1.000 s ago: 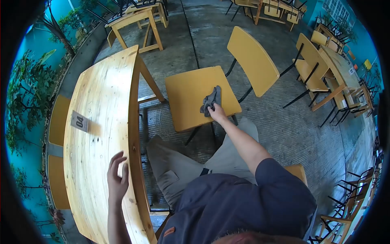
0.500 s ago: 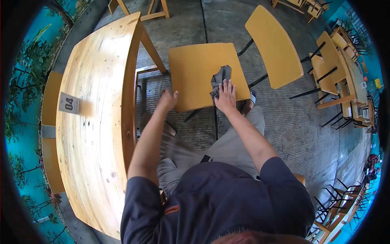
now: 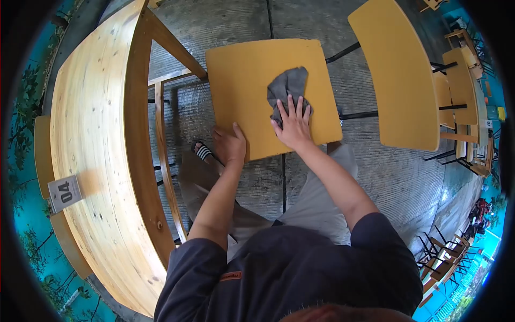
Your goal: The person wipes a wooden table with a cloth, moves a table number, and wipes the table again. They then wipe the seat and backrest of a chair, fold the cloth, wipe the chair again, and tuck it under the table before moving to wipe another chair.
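Observation:
A yellow chair seat [image 3: 244, 70] lies in front of me, its backrest [image 3: 394, 75] off to the right. My right hand [image 3: 294, 126] is spread flat, fingers apart, pressing on the near part of a crumpled dark grey cloth [image 3: 287, 86]. The cloth rests on the right half of the seat, its far part fanned out beyond my fingertips. At the seat's near left corner is my left hand [image 3: 230, 145], closed around the edge, with the thumb on the top side. The curled fingers are partly hidden.
A long wooden table [image 3: 102, 118] stands on the left, bearing a number sign [image 3: 65, 192] marked 04. Chair seats show beyond it. My sandalled foot [image 3: 203, 152] is beside the table frame. More chairs [image 3: 456, 80] and tables stand at the right.
My left hand has moved from beside the seat onto its near left corner and closed there. The cloth lies more spread out under my right hand. My view has shifted.

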The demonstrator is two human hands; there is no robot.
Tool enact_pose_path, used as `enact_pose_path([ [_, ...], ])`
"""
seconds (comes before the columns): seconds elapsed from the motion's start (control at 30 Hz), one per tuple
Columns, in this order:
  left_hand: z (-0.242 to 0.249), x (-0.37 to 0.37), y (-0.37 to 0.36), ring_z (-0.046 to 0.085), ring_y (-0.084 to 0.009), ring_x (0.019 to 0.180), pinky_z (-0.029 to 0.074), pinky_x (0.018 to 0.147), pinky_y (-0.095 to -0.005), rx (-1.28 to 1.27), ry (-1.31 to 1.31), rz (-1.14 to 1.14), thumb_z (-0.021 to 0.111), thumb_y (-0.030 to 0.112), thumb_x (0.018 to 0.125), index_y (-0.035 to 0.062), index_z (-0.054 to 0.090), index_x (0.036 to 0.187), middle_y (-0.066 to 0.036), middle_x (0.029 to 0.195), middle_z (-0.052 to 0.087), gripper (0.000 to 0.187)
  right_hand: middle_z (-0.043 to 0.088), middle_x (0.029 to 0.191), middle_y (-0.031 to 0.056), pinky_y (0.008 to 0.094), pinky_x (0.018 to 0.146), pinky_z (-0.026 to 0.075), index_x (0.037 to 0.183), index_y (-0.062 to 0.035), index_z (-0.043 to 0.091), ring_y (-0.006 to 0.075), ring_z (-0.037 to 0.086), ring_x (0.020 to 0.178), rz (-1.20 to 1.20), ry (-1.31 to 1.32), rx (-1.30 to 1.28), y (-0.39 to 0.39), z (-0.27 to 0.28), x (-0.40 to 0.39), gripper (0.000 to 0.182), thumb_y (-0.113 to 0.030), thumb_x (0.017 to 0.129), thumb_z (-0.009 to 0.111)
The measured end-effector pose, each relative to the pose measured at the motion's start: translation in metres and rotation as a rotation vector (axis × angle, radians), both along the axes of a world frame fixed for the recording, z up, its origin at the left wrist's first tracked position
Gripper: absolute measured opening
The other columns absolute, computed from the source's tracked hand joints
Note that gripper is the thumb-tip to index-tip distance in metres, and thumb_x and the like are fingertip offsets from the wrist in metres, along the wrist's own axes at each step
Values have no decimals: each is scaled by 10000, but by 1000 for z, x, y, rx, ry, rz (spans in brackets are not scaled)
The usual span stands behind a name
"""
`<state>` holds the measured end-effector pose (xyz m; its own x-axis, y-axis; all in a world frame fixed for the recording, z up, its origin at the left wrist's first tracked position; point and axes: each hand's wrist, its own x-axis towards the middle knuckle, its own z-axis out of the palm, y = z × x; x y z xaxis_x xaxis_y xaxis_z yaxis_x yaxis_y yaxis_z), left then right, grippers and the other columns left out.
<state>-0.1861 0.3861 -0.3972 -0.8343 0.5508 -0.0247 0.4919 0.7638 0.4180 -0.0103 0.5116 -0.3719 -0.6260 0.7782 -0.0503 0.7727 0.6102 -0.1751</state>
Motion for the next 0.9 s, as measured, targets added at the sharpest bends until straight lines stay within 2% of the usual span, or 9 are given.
enact_pose_path([
  [0.23,6,2,1,623,-472,1070,536,901,-505,-45,-6,7,501,480,1005,-163,412,1342,-335,1199,576,732,204,1688,148,665,1221,85,1594,-221,357,443,92,1554,7,97,125,166,-14,-105,687,-535,998,496],
  [0.4,7,3,-1,626,-468,1069,536,902,-509,-54,8,19,471,508,1015,-165,399,1365,-338,1204,572,762,205,1694,99,582,1258,100,1595,-205,342,378,102,1567,-64,97,158,197,-22,-94,667,-505,1015,479],
  [0.47,7,1,-2,621,-467,1078,534,914,-503,-68,8,-6,459,514,1019,-166,397,1371,-348,1216,570,768,205,1694,97,517,1274,119,1590,-151,341,356,113,1567,-167,103,134,193,-26,-82,665,-478,1025,464],
  [0.5,7,1,-3,621,-467,1078,534,914,-503,-60,6,-10,459,514,1019,-166,397,1371,-348,1216,570,768,235,1680,122,496,1272,146,1570,-74,358,359,151,1558,-177,116,153,182,-24,-68,672,-448,1023,471],
  [0.63,-1,6,-6,613,-476,1105,525,930,-502,-77,24,-4,470,485,1021,-170,405,1361,-361,1233,568,741,317,1629,200,512,1238,228,1517,4,421,412,253,1515,-225,129,194,106,-27,-1,666,-397,995,523],
  [0.67,0,5,-4,613,-478,1110,524,931,-504,-77,74,7,476,472,1021,-171,409,1357,-364,1236,568,729,369,1592,218,520,1213,284,1483,28,451,431,291,1492,-223,131,227,77,-22,14,637,-355,986,558],
  [0.8,16,4,-7,612,-479,1113,529,917,-516,-15,-44,10,488,455,1019,-170,412,1354,-359,1238,567,713,360,1591,242,539,1207,273,1475,35,460,442,282,1494,-168,36,30,-22,9,64,689,-412,964,579],
  [0.83,14,4,-8,612,-477,1108,530,912,-520,-18,-41,5,492,446,1019,-166,411,1355,-354,1233,567,703,360,1591,242,539,1207,273,1475,35,460,442,282,1494,-169,47,48,-29,20,71,689,-412,964,579],
  [0.9,12,5,-13,613,-476,1103,532,907,-524,-11,-29,8,495,437,1019,-163,410,1356,-350,1228,567,693,314,1615,234,518,1246,201,1506,32,407,429,220,1523,-86,-39,-152,-29,40,83,759,-453,950,589],
])
